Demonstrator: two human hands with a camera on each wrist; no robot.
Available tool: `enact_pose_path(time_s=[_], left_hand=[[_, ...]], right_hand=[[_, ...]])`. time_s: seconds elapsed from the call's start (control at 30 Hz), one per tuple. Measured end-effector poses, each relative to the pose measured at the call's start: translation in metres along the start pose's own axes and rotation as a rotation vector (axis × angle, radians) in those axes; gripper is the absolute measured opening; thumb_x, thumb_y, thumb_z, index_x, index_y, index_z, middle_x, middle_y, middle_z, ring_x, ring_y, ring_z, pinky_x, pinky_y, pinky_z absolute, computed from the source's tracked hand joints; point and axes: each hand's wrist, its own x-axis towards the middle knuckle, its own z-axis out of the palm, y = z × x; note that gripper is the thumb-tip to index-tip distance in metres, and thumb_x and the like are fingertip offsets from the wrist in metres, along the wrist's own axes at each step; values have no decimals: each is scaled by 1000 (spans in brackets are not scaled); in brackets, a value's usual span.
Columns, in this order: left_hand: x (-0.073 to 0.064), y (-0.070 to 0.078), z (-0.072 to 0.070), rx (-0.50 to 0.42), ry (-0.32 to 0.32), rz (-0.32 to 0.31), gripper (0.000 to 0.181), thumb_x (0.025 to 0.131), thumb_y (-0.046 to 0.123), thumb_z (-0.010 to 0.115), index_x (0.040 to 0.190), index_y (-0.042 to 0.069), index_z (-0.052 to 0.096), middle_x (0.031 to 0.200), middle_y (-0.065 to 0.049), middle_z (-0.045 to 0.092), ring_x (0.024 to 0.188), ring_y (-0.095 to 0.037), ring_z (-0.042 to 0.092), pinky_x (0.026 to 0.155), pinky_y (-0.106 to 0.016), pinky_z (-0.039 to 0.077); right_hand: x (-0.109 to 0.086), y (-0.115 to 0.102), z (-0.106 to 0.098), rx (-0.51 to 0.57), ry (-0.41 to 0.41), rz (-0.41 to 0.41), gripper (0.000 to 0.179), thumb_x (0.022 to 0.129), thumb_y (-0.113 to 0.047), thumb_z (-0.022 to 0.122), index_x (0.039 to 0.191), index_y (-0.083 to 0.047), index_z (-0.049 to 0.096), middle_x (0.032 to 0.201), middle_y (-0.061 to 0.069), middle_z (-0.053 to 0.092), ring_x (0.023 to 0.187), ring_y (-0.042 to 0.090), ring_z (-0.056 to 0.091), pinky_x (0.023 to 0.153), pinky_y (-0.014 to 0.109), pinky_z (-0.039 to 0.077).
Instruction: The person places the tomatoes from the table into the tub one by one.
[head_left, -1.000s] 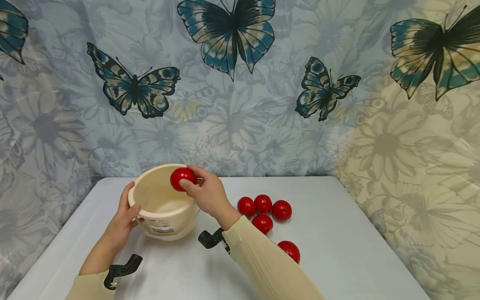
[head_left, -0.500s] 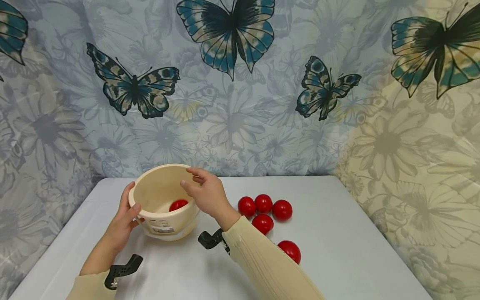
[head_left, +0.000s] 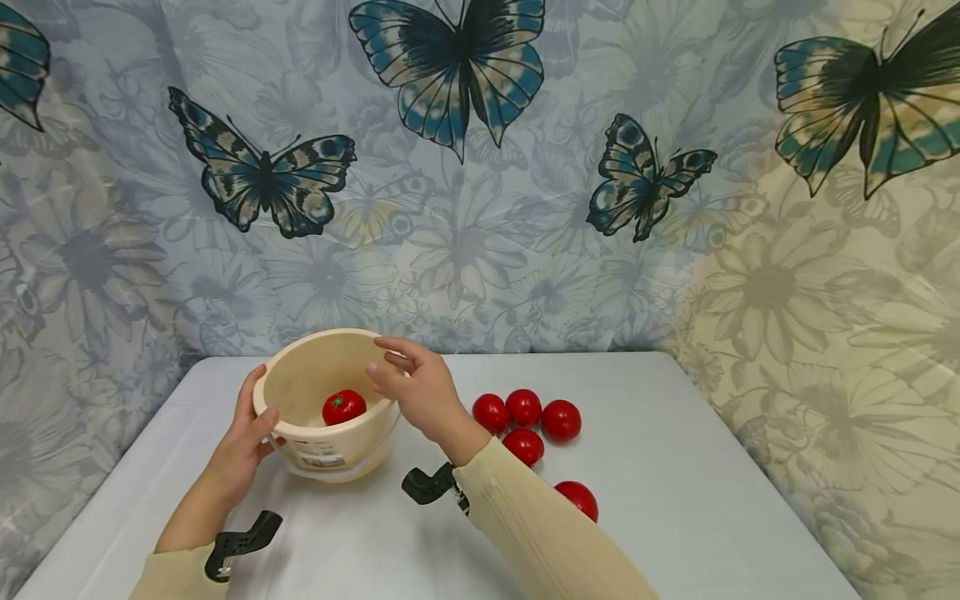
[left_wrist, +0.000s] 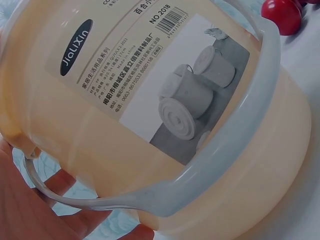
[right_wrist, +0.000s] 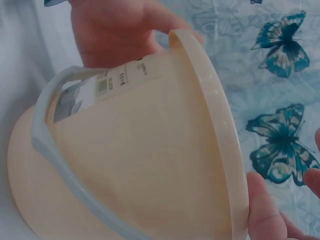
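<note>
Head view: left hand (head_left: 242, 442) grasps the bucket (head_left: 363, 442) at left; right hand (head_left: 427, 396), fingers released and parted, extends to its right edge.

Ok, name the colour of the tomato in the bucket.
The tomato is red, its stem green; head view shows it best.

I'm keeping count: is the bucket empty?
No, not empty: the head view shows one red tomato inside the bucket. Whether more lie hidden, I cannot tell.

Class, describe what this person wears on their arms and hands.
The left hand and right hand wear no gloves. The left sleeve and right sleeve are pale beige, the right finely ribbed. A bent black device sits at each wrist.
</note>
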Motion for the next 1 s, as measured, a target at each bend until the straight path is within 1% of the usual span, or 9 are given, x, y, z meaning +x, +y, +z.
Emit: enact_pose_path(time_s=[0.13,0.23,0.33,0.4,0.47,0.6,0.73,0.87,1.0], left_hand=[[0,0,-1,-5,-3,4,63,107,26,32,159,33,-3,161,-15,3,134,-33,25,93,-50,34],[-1,-1,-1,-5,-4,4,63,108,25,32,159,34,-3,161,-15,3,133,-31,26,92,-46,35],[-1,-2,-2,-7,-4,3,62,108,24,32,159,34,-3,161,-16,3,132,-29,27,90,-37,38],[-1,-2,-2,-7,-5,3,62,108,24,32,159,34,-3,161,-15,2,132,-29,27,89,-36,38],[0,-2,-2,-11,-6,5,62,108,24,32,159,34,-3,161,-15,2,133,-29,26,90,-37,37],[0,-1,-3,-7,-3,-5,63,108,24,32,159,33,-3,162,-14,1,134,-33,24,92,-46,34],[-1,1,-4,-3,0,-9,63,108,24,32,159,33,-3,162,-14,1,136,-37,23,93,-48,34],[0,2,-3,-5,-1,-8,63,108,24,32,159,33,-4,162,-14,1,136,-37,24,92,-43,37],[0,2,-2,-20,-4,-11,63,108,24,32,159,33,-4,162,-14,0,134,-36,24,89,-32,40]], right_hand=[[-3,-1,-3,92,-12,-18,39,94,-14,70,132,-9,64,141,3,52,128,24,51,80,37,55],[-8,-4,-9,150,-31,-26,40,95,-12,69,134,-5,61,139,8,54,126,25,54,84,40,54],[-15,-9,-23,195,-76,-31,47,97,-16,67,140,-1,55,142,11,52,129,30,51,89,44,51],[-21,-15,-36,216,-99,-34,52,97,-18,67,142,0,51,145,11,49,131,32,48,92,45,50],[-27,-19,-52,227,-117,-37,54,97,-20,65,144,0,48,147,12,46,133,34,45,92,46,49],[-39,-28,-87,234,-161,-50,51,98,-17,61,145,-2,47,147,16,44,134,36,43,94,51,47],[-54,-32,-126,190,-299,-66,51,100,-14,53,149,-3,42,151,20,37,138,41,35,99,55,42],[-73,-24,-169,116,-420,-85,52,102,-10,49,152,-1,35,154,21,32,140,38,32,104,51,39],[-95,-8,-210,127,-461,-103,53,103,-7,47,152,3,31,154,22,34,140,36,34,105,49,37]])
